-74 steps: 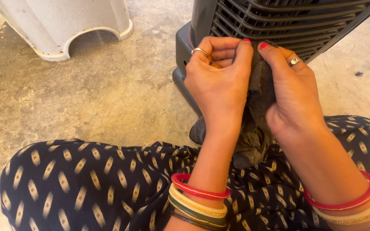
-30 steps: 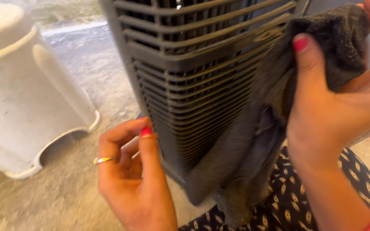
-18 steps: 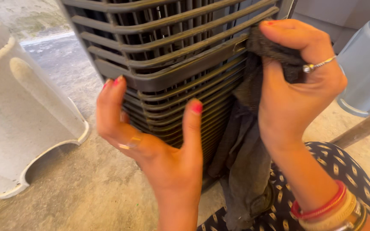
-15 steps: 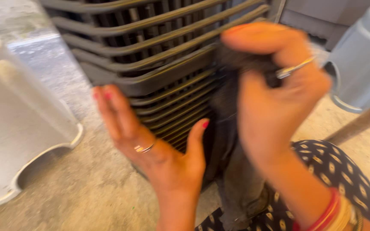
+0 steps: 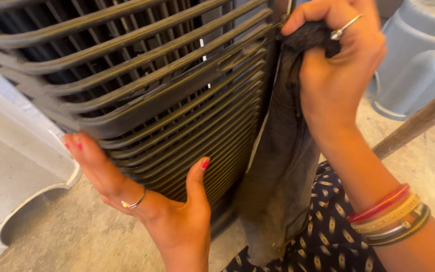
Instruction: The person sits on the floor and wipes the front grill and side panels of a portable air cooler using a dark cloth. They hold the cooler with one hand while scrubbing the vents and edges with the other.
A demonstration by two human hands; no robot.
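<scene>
Against the grille (image 5: 152,100), right hand (image 5: 336,60) clutching grey cloth (image 5: 283,166), left hand (image 5: 152,211) spread wide.

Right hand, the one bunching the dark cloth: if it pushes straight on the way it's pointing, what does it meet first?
Probably the grille of the dark appliance: the right hand presses the cloth toward its slatted edge.

Soft even daylight, bright on the floor (image 5: 429,166) at right. Grille (image 5: 142,85) slats dim inside. Mostly sharp; slight blur at left edge, no glare.

No packages, signs, screens visible (labels neither, seemingly; view tight).
</scene>
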